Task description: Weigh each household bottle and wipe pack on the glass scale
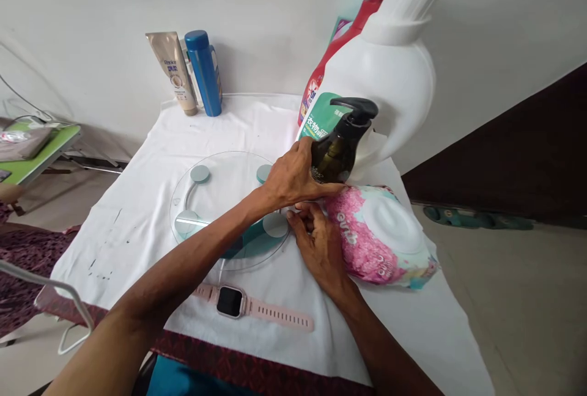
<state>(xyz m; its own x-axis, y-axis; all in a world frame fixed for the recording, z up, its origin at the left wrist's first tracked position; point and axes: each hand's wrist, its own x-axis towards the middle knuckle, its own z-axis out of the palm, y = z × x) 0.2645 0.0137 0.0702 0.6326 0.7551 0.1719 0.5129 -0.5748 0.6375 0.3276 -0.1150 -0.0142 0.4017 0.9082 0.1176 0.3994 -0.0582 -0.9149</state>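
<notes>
My left hand reaches across a round glass scale and wraps its fingers round the base of a dark pump bottle with a black pump head. My right hand lies just below it, fingers curled and pressed against the edge of a pink wet-wipes pack with a white lid. Both hands meet at the gap between the scale and the pack. What the right fingers pinch is hidden.
A large white detergent jug and a red bottle stand behind the pump bottle. A beige tube and blue bottle lean on the wall. A pink smartwatch lies on the white cloth. A green table stands left.
</notes>
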